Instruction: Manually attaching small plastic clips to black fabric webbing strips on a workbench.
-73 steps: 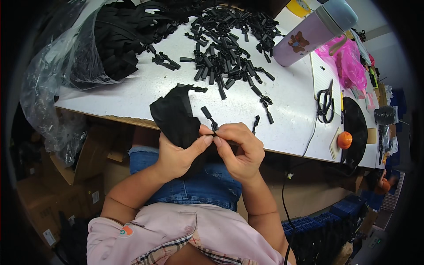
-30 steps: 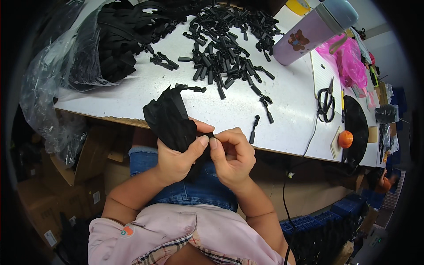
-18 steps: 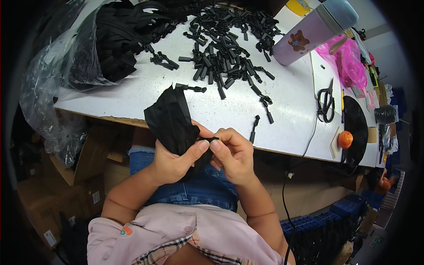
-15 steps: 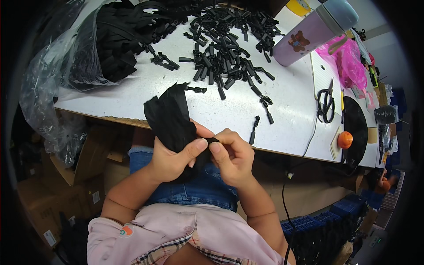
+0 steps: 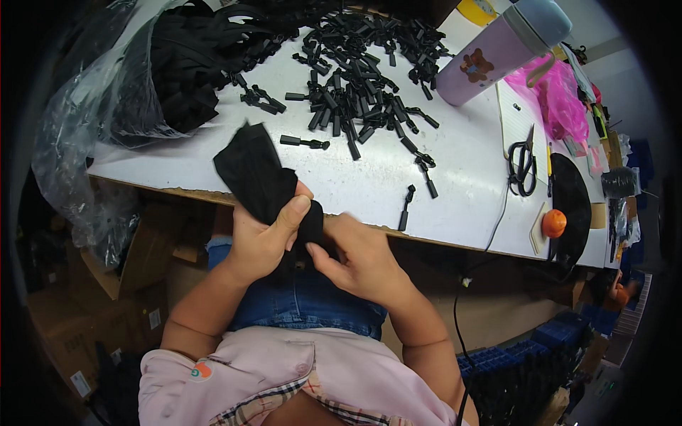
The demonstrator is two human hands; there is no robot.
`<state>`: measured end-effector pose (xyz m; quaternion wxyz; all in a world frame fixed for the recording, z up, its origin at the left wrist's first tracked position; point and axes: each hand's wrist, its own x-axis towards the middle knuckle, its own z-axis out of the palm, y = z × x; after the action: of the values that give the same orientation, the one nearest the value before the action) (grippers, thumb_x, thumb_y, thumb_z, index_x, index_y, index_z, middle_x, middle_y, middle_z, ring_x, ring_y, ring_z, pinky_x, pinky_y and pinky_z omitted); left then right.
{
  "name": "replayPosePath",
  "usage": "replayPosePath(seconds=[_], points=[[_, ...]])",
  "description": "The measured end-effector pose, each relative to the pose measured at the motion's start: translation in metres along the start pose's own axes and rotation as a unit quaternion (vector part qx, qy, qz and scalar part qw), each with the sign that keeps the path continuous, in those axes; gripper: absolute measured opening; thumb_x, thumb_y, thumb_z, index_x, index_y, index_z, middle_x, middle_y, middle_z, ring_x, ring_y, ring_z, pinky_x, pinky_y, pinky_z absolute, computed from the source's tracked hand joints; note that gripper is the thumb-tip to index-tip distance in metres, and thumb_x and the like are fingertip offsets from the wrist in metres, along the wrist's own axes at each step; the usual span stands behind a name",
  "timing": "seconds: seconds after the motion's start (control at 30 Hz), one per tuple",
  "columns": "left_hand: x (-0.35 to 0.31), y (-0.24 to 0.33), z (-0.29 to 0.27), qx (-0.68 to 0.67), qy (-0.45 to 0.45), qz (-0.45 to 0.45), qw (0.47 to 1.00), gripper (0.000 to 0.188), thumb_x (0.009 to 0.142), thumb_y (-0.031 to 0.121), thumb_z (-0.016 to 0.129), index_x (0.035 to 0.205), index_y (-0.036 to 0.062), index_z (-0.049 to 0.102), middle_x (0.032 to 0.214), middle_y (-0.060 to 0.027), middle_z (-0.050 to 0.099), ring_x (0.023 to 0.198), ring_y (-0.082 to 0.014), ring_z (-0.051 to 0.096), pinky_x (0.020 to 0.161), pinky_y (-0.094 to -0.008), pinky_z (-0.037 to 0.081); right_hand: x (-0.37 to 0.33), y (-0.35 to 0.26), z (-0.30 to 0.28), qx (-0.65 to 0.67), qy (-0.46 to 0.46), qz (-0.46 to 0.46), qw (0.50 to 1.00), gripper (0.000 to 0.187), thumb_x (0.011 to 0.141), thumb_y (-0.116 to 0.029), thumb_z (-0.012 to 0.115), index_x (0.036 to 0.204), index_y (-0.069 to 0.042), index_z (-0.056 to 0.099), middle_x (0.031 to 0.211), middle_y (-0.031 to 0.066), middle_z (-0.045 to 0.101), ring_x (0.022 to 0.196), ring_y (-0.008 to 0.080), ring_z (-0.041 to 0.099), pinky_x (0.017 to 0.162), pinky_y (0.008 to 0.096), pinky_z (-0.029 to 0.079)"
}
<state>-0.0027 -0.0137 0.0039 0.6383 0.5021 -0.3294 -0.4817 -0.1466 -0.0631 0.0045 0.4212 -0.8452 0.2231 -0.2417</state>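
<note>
My left hand [image 5: 259,245] is closed around a folded bundle of black fabric strip [image 5: 249,170], its thumb pressed on top. The upper end of the bundle stands up past the table's front edge, and a lower part hangs over my lap. My right hand [image 5: 366,259] has its thumb and curled fingers at the right side of the same strip, holding it. Beyond my hands lies a loose black zipper pull [image 5: 304,142]; another zipper pull [image 5: 406,208] rests near the table edge on the right.
A pile of black zipper pulls [image 5: 355,92] covers the white table [image 5: 192,160] at the back. A clear plastic bag [image 5: 128,106] of black strips stands left. To the right are a lilac bottle [image 5: 490,53], black scissors [image 5: 523,167], an orange fruit [image 5: 554,223] and a cable [image 5: 462,319].
Both hands have shifted slightly, the bundle moving left and tilting. My right fingers have gone from a fingertip pinch beside my left thumb to lower along the strip, showing more of it.
</note>
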Motion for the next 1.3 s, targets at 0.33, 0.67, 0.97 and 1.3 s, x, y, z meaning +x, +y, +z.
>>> replayPosePath(seconds=[0.33,0.67,0.97,1.3], points=[[-0.006,0.000,0.001,0.058,-0.103,-0.038,0.992,0.026,0.070,0.002,0.060,0.093,-0.0007,0.051,0.084,-0.0045,0.054,0.078,-0.0110,0.053,0.069,-0.0240,0.044,0.011,-0.008,-0.009,0.092,0.136,-0.031,0.986,0.011,0.070,0.000,0.061,0.076,0.000,0.052,0.069,0.0072,0.052,0.055,0.0145,0.051,0.048,0.0243,0.042],[-0.010,-0.006,0.006,0.077,-0.126,0.148,0.978,0.016,0.075,-0.002,0.057,0.089,0.0019,0.052,0.080,-0.0049,0.051,0.055,-0.0074,0.049,0.044,-0.0179,0.040,-0.007,0.001,0.001,0.408,0.154,0.098,0.894,0.004,0.079,-0.003,0.054,0.079,0.001,0.054,0.067,0.0015,0.052,0.053,0.0024,0.045,0.046,0.0161,0.036],[-0.007,-0.002,0.012,-0.159,-0.086,-0.161,0.970,0.018,0.082,0.012,0.052,0.093,-0.0024,0.048,0.071,-0.0087,0.051,0.056,-0.0125,0.052,0.050,-0.0261,0.046,0.002,0.019,-0.047,-0.278,0.279,0.081,0.916,0.014,0.067,-0.002,0.060,0.080,0.000,0.055,0.068,0.0111,0.050,0.051,0.0223,0.050,0.045,0.0302,0.042],[-0.001,0.003,0.004,-0.058,-0.041,-0.068,0.995,0.016,0.080,0.009,0.054,0.092,-0.0015,0.052,0.082,-0.0066,0.055,0.065,-0.0112,0.052,0.059,-0.0218,0.044,0.005,0.019,-0.056,-0.155,0.285,0.132,0.937,0.014,0.071,0.002,0.056,0.084,0.000,0.057,0.071,0.0107,0.051,0.054,0.0198,0.051,0.049,0.0289,0.042]])
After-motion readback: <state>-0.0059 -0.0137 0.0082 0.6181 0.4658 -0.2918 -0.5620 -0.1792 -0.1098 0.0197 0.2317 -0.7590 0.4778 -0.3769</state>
